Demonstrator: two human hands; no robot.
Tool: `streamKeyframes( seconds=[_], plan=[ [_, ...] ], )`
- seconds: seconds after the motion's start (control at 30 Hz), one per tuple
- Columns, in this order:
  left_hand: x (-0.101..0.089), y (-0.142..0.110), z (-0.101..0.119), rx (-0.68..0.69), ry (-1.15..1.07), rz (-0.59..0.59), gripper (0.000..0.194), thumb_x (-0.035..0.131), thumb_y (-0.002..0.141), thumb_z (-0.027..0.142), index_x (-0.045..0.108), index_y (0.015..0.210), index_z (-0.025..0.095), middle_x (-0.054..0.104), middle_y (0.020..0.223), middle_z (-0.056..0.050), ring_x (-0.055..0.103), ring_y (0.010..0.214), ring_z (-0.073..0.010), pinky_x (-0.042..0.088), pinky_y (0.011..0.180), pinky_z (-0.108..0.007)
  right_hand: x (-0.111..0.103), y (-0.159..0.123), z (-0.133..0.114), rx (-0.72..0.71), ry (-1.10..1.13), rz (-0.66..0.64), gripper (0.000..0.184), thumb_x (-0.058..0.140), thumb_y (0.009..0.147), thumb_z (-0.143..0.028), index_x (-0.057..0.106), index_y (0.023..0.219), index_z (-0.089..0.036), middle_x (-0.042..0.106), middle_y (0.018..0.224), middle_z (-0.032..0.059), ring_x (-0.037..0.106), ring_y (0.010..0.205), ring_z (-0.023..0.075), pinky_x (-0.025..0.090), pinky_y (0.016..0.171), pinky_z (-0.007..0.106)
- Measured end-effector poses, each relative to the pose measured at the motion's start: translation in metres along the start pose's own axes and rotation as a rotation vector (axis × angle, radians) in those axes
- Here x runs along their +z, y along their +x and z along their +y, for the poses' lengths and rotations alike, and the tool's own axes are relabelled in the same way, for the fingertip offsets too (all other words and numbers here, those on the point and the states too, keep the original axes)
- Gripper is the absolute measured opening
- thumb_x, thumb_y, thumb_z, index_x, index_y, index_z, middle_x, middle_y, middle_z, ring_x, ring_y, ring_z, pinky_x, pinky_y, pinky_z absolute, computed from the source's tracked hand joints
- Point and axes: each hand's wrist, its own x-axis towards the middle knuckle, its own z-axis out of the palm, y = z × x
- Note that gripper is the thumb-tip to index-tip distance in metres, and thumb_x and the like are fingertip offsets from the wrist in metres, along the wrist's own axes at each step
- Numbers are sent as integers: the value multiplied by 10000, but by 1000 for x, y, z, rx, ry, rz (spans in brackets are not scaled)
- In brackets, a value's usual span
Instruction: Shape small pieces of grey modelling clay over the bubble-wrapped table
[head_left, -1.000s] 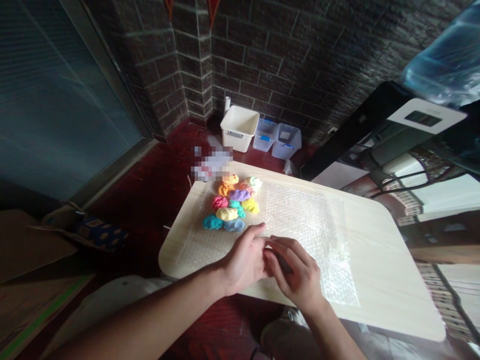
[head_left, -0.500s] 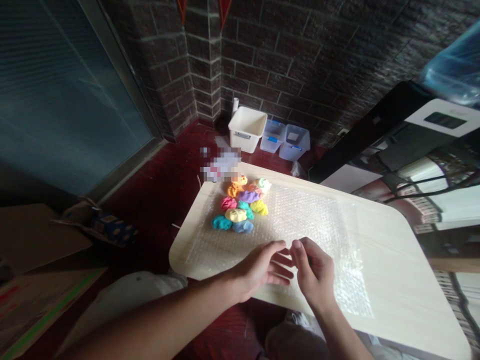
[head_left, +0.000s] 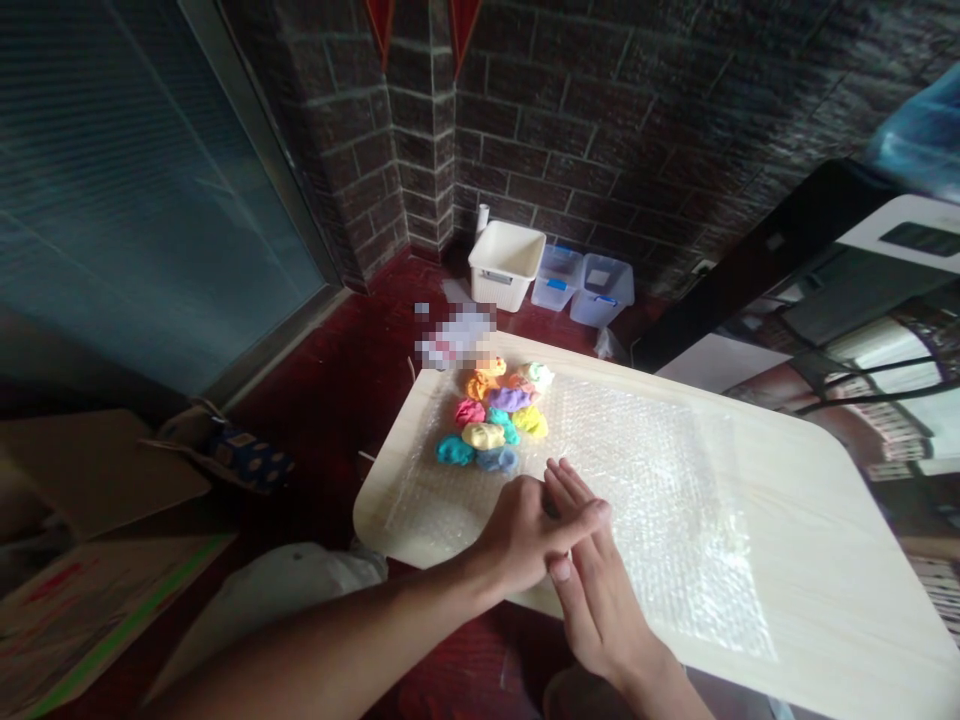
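Observation:
My left hand (head_left: 525, 535) is pressed against my right hand (head_left: 600, 590) above the near edge of the table. The left fingers are bent, with one digit stretched across the right palm. Whatever lies between the hands, if anything, is hidden. My right hand is held flat with its fingers extended and pointing away. Just beyond them, several colourful lumps that look like modelling clay sit in a cluster, among them a blue-grey lump (head_left: 498, 459), a teal lump (head_left: 454, 450), a pale yellow lump (head_left: 484, 436) and a purple lump (head_left: 510, 399). Neither hand touches them.
Bubble wrap (head_left: 652, 480) covers much of the pale wooden table (head_left: 832, 560). Past the far edge, a white bin (head_left: 502, 285) and two clear plastic boxes (head_left: 604, 300) stand on the dark red floor. An open cardboard box (head_left: 97, 580) is at left, a black-and-white appliance (head_left: 780, 255) at right.
My hands have come together: the left, earlier spread, has bent its fingers against the right palm. My right hand has opened out from a pinch. The view has shifted slightly.

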Motion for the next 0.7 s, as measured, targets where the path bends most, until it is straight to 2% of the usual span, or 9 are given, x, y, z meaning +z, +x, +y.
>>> streamKeyframes(
  seconds=[0.1,0.23,0.33,0.43,0.5,0.6,0.7],
  plan=[
    [2,-4,3,222,369,-66,596,735,865,489,421,445,205,315,470,37,279,498,-114,169,532,-318,-1,-7,4,16,73,71,602,300,1109,-480,290,1639,-195,408,1624,182,420,1481,372,442,1148,597],
    [1,-1,7,268,402,-131,630,627,944,492,395,431,208,373,436,31,346,456,-103,243,530,-300,-4,-8,4,88,127,179,518,367,1096,-430,394,1554,-190,547,1454,188,575,1317,351,546,1032,537],
    [-2,5,5,105,272,-134,659,579,944,602,438,435,208,385,395,28,383,391,-102,287,483,-278,-7,-2,2,88,145,193,425,448,1066,-349,488,1463,-204,606,1336,164,621,1219,332,568,988,518],
    [-3,12,0,-81,20,-119,634,559,908,705,522,539,190,456,450,20,426,406,-110,323,452,-252,-8,5,-1,66,120,178,468,562,1015,-279,500,1474,-213,592,1368,166,599,1251,345,558,1012,530],
    [-2,15,-4,-165,-176,-135,552,579,890,697,585,690,183,532,546,13,490,464,-125,379,469,-244,-8,7,-2,71,86,163,537,614,992,-257,485,1512,-226,557,1441,174,559,1322,365,542,1046,548],
    [0,16,-4,-247,-399,-213,466,597,879,652,601,854,187,589,662,4,565,552,-151,460,522,-257,-7,8,0,83,72,154,572,650,980,-246,481,1527,-252,556,1479,166,538,1365,373,524,1078,571],
    [1,13,1,-257,-535,-332,367,628,879,545,616,911,179,610,752,-11,598,665,-159,516,645,-274,-7,6,5,187,164,187,533,669,982,-264,511,1491,-267,624,1419,154,616,1288,352,581,1014,537]
  ],
)
